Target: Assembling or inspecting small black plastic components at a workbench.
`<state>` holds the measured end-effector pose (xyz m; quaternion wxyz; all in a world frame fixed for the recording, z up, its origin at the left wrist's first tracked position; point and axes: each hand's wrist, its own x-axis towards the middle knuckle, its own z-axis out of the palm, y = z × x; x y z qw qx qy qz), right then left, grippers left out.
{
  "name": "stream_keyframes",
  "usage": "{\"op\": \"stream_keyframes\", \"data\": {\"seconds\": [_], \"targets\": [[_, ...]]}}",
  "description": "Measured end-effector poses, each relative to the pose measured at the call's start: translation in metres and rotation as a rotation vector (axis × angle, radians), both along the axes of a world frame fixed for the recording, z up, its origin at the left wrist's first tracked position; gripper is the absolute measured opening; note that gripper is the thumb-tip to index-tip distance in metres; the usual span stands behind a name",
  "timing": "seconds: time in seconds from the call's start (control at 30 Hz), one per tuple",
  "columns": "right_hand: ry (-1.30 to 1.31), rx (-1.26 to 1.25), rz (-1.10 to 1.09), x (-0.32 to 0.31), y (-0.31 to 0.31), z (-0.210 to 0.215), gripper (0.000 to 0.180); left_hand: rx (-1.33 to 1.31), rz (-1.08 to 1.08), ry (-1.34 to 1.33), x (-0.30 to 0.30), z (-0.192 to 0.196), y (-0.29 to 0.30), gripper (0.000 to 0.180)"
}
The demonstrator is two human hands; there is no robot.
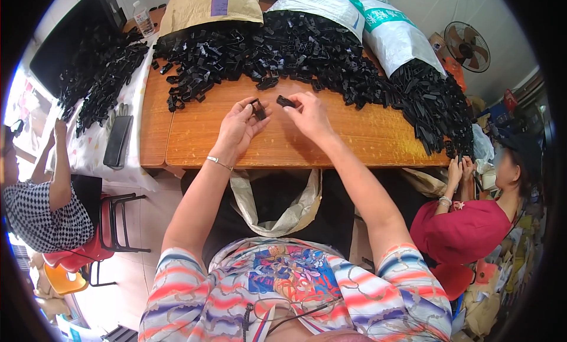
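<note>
My left hand (241,125) pinches a small black plastic part (258,109) between thumb and fingers above the wooden table (354,138). My right hand (308,113) holds a second small black plastic piece (286,101) a few centimetres to the right of the first. The two pieces are close but apart. A silver bracelet (219,162) circles my left wrist. Behind both hands lies a long heap of black plastic parts (295,53) across the far half of the table.
An open sack (277,200) hangs below the table's near edge. A brown bag (207,5) and white sacks (378,29) spill parts at the back. One person (41,206) sits at left, another (472,224) at right. A phone (117,141), a bottle (143,18) and a fan (466,46) are nearby.
</note>
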<state>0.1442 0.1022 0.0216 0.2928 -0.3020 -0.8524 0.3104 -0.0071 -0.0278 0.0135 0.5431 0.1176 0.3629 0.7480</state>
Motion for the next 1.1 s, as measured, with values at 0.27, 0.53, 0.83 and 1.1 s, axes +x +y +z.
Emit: {"op": "stream_keyframes", "data": {"seconds": [0.27,0.53,0.83,1.1], "targets": [[0.238,-0.007,-0.043,-0.012,-0.051,0.006,0.023,0.055,0.145,0.064,0.031,-0.005,0.005,0.027],[0.245,0.096,-0.072,-0.01,-0.06,0.004,0.023,0.06,0.229,0.092,0.037,-0.011,-0.001,0.033],[0.207,0.238,-0.038,-0.006,-0.071,-0.008,0.021,0.085,0.297,0.554,0.049,-0.008,-0.006,0.031],[0.01,-0.449,0.319,0.033,-0.037,0.0,0.017,-0.11,-0.083,0.804,0.043,-0.008,-0.053,0.025]]}}
